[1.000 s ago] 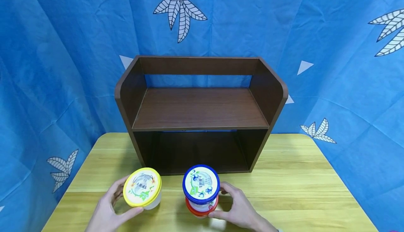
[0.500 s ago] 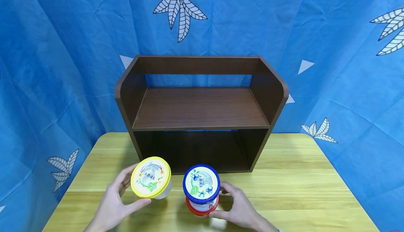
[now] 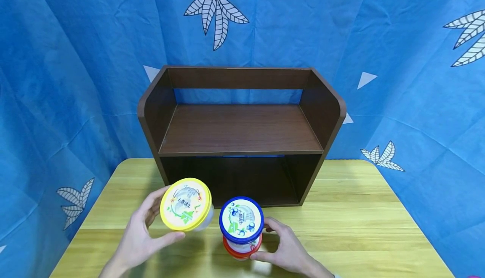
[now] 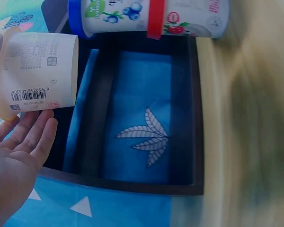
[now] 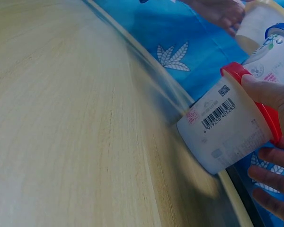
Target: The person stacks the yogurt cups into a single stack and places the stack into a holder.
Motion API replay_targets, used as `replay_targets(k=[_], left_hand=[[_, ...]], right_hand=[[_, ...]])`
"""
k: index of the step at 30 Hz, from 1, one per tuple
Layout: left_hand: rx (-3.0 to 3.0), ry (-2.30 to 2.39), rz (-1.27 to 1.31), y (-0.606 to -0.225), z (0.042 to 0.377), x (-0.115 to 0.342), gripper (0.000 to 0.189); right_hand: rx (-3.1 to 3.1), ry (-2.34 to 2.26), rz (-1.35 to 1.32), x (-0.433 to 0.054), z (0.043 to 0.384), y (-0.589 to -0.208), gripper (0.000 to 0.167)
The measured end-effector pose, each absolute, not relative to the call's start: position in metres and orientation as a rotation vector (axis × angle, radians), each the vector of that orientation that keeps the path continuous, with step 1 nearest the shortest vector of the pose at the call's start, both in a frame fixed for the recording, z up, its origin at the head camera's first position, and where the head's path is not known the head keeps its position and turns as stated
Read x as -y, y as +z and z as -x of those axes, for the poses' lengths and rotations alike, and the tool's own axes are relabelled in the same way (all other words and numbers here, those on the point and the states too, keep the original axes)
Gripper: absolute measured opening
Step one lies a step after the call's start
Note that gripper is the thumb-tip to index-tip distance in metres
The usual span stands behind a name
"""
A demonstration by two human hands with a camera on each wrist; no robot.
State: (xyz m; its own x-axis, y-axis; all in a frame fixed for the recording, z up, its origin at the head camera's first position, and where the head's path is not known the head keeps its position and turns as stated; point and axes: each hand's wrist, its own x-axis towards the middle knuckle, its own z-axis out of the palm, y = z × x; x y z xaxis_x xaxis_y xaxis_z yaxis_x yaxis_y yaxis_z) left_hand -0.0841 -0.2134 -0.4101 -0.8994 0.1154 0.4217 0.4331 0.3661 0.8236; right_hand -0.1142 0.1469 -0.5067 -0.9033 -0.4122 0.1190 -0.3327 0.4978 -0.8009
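My left hand (image 3: 142, 236) holds a yellow-lidded tub (image 3: 185, 204) by its sides, raised off the table and slightly tilted. In the left wrist view, that tub's white wall (image 4: 42, 71) shows a barcode, with the fingers alongside it. A blue-lidded tub (image 3: 241, 220) stands on top of a red-lidded tub (image 3: 236, 253), just right of the yellow one. At the lower tub's red lid, my right hand (image 3: 289, 248) grips with thumb and fingers. The right wrist view shows the thumb on the red lid (image 5: 236, 71); the lower tub rests on the table.
A dark brown two-tier shelf (image 3: 242, 128) stands behind the tubs on the light wooden table (image 3: 352, 219). Its open lower compartment (image 3: 242, 181) faces the hands. A blue patterned cloth (image 3: 295, 30) hangs behind and at both sides.
My left hand has lifted the yellow-lidded tub and carried it rightward and forward, toward the stack. The right hand and the two stacked tubs have stayed in place.
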Motion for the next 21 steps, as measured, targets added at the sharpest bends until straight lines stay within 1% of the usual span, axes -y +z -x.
replay_targets(k=[7, 21], left_hand=[[2.278, -1.586, 0.572, -0.399, 0.089, 0.208, 0.096], [2.159, -1.672, 0.761, -0.389, 0.099, 0.190, 0.098]], right_hand=[[-2.646, -1.386, 0.670, -0.147, 0.114, -0.507, 0.068], [-2.654, -1.403, 0.708, -0.147, 0.114, -0.509, 0.067]])
